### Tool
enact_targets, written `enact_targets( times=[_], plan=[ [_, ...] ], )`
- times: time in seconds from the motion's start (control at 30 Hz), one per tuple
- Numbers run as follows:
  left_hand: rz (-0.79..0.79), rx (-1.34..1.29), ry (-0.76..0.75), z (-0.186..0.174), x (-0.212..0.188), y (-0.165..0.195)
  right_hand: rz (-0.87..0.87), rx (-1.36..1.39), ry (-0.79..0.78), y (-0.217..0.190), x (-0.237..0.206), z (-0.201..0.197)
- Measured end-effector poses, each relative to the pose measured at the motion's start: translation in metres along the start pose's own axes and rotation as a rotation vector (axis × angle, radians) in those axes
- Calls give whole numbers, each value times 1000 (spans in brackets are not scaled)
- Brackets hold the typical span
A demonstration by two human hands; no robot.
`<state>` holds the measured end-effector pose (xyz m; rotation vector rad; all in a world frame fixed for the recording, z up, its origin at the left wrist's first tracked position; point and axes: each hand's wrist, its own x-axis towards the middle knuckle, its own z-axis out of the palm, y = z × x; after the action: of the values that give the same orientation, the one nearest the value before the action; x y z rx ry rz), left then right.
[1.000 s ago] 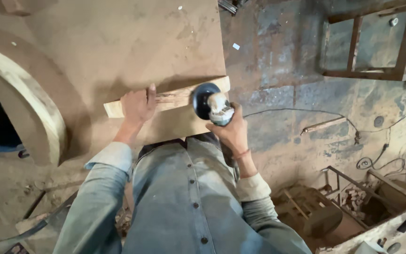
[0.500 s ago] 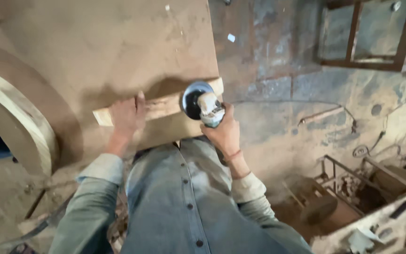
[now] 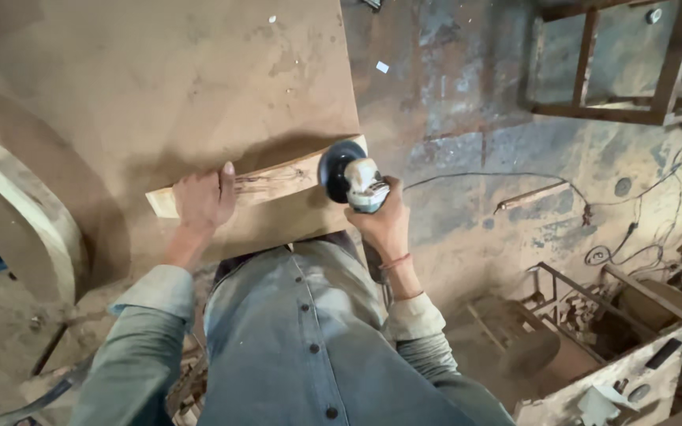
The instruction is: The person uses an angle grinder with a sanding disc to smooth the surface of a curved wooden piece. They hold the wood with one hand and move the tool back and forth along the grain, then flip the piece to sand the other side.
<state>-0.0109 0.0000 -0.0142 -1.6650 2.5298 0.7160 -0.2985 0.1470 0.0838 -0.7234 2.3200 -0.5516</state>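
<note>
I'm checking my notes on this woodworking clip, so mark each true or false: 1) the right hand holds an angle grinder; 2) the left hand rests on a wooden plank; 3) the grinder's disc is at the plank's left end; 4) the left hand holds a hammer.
1) The right hand holds an angle grinder: true.
2) The left hand rests on the wooden plank: true.
3) False: the disc meets the plank's right end.
4) False: the left hand holds no tool; it lies flat on the plank.

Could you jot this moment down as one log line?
left hand: pressing wooden plank | right hand: gripping angle grinder at plank's end | surface: dusty board
</note>
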Motion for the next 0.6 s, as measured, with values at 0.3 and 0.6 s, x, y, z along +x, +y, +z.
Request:
enact_targets(
  times=[0.3, 0.6],
  plan=[
    [35, -33, 75, -5, -2, 3, 49, 132, 52, 18, 14, -13],
    [-14, -110, 50, -5, -2, 3, -61, 50, -107, -13, -6, -10]
  ],
)
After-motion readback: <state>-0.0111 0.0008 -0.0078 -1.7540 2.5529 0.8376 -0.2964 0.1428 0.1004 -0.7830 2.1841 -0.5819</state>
